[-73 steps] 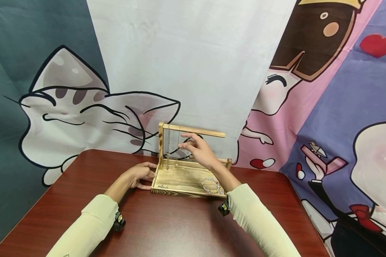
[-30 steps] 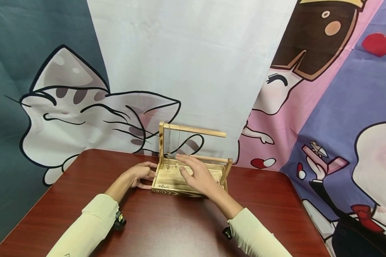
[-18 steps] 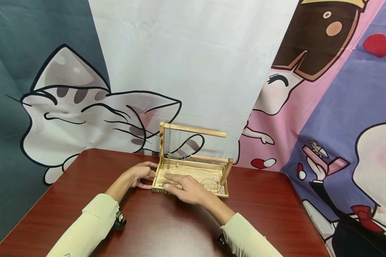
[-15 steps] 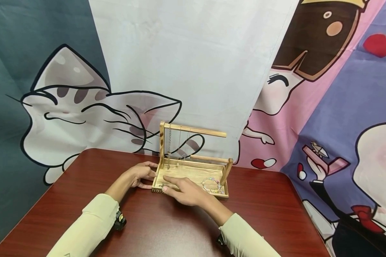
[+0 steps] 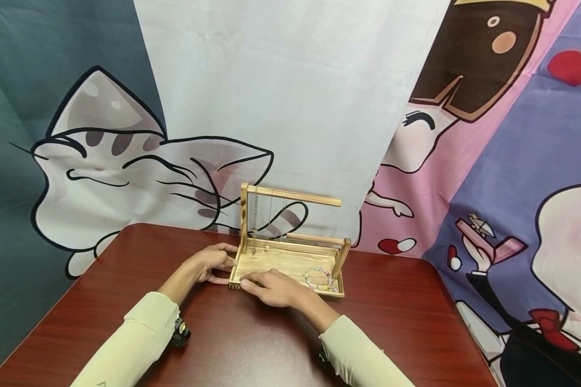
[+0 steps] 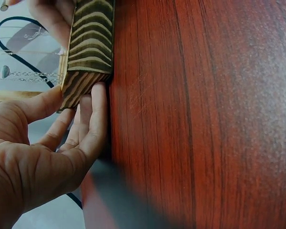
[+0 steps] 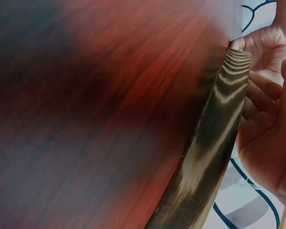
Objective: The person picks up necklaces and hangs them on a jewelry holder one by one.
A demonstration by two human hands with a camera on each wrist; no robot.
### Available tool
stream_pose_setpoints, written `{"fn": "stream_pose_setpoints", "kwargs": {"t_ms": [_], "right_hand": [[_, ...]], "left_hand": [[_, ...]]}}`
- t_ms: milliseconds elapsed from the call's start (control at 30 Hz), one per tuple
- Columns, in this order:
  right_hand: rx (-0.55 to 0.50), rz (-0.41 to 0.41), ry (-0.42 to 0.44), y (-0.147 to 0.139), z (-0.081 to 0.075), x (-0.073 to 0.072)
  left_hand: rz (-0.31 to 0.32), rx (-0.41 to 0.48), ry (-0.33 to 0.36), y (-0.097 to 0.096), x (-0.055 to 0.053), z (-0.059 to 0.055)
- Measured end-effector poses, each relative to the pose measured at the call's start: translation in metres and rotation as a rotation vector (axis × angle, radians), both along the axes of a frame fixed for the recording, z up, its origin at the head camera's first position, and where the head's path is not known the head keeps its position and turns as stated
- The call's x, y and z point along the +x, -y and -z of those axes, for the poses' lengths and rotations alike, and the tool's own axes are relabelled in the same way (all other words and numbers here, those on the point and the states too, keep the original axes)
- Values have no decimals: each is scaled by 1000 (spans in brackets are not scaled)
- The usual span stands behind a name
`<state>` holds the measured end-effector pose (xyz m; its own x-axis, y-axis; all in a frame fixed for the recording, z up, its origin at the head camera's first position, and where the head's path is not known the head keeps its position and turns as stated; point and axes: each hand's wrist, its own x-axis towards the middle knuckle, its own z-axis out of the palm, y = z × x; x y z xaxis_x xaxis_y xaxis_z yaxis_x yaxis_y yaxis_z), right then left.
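Note:
A wooden jewelry stand (image 5: 244,215) with a shallow tray is on the table. My left hand (image 5: 215,263) holds the tray's left end; in the left wrist view its thumb (image 6: 47,101) is at the rim, and fingers lie along the end wall. My right hand (image 5: 276,288) reaches over the front wall into the tray's front left corner. The wall partly hides its fingers in the right wrist view; whether they pinch anything is unclear. A silver chain necklace (image 5: 255,212) and two finer necklaces hang from the upper bar. A beaded bracelet (image 5: 318,278) lies in the tray's right side.
The reddish-brown table (image 5: 252,344) spreads in front of the stand. A lower wooden bar (image 5: 314,238) runs along the tray's right side. A printed cartoon curtain (image 5: 310,107) hangs close behind the table.
My right hand has come down from the hanging necklaces to the tray's front left corner, covering the small silver jewelry seen there before. My left hand has stayed at the tray's left end.

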<state>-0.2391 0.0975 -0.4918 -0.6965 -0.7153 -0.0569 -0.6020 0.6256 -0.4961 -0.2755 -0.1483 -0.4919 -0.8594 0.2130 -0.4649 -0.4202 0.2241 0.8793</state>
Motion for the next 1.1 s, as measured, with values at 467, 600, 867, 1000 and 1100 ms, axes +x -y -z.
{"fn": "stream_pose_setpoints", "kwargs": {"t_ms": [467, 600, 867, 1000, 1100], "right_hand": [[171, 97, 42, 6, -3, -6], [218, 137, 21, 5, -5, -4], [258, 184, 26, -13, -4, -7], [261, 212, 24, -22, -4, -10], [260, 231, 25, -29, -3, -12]], "left_hand": [[-1, 3, 5, 1, -1, 0], [0, 3, 4, 1, 0, 0], [-1, 5, -3, 0, -1, 2], [-3, 6, 0, 0, -1, 2], [-6, 4, 2, 0, -1, 2]]}}
